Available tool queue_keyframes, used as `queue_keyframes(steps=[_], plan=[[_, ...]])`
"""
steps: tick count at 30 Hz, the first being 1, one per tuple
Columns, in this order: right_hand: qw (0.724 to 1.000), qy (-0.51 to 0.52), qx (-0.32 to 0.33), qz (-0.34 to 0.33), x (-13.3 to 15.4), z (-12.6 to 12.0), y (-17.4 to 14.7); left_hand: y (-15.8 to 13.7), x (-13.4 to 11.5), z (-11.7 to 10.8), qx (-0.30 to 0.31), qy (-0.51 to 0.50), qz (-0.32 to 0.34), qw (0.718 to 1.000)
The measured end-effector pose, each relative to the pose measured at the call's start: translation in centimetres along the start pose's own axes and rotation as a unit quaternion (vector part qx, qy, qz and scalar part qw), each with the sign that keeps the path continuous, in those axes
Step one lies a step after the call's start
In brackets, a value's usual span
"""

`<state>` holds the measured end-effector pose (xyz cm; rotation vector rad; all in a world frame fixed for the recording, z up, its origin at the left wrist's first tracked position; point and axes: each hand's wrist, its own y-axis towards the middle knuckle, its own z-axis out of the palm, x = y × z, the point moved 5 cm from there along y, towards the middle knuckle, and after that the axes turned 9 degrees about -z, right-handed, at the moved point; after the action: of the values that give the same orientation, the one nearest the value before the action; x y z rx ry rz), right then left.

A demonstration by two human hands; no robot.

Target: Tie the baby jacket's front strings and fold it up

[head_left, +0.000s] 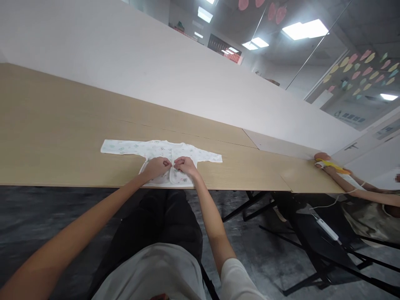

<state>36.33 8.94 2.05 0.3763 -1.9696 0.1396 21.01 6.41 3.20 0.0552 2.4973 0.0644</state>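
A small white baby shirt (159, 146) with a faint print lies flat on the table, its sleeves stretched out to both sides and its hem near the front edge. My left hand (158, 166) is closed in a pinch at the shirt's front opening. Just to its right, my right hand (185, 165) pinches the other side of that opening. The fingertips of both hands nearly meet at the middle of the front. Whatever small fastener may be between them is too small to make out.
The long wooden table (62, 125) runs along a white partition (140, 62). At the far right another person's arms (350, 183) rest by a yellow and white item (336, 167). A black folding chair (321, 233) with a white power strip (326, 230) stands below.
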Motion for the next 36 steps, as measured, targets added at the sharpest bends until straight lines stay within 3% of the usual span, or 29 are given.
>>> queue_keyframes(steps=[7, 15, 24, 27, 29, 33, 36], plan=[[0.990, -0.129, -0.012, -0.049, 1.4, 0.2, -2.3, 0.2, -0.5, -0.2, -0.080, 0.041, 0.105, 0.990], [0.925, -0.343, 0.014, -0.162, 3.8, 2.8, -7.8, -0.7, -0.8, 1.4, -0.009, 0.092, 0.195, 0.976], [0.923, -0.328, -0.005, -0.202, 3.1, 3.5, -10.7, -1.3, 1.3, 2.1, 0.045, 0.170, 0.199, 0.964], [0.940, -0.297, 0.005, -0.169, 3.1, 1.7, -8.5, 0.4, 2.3, 1.5, 0.057, 0.176, 0.179, 0.966], [0.948, -0.290, -0.018, -0.132, 3.1, -0.6, -5.3, 2.4, 3.1, 0.2, 0.026, 0.173, 0.154, 0.973], [0.934, -0.345, -0.076, -0.052, 2.2, -5.9, 2.1, 6.9, 5.9, -3.0, -0.057, 0.174, 0.050, 0.982], [0.917, -0.394, -0.053, -0.010, 0.6, -8.1, 5.3, 8.5, 7.9, -4.3, -0.087, 0.176, -0.019, 0.980]])
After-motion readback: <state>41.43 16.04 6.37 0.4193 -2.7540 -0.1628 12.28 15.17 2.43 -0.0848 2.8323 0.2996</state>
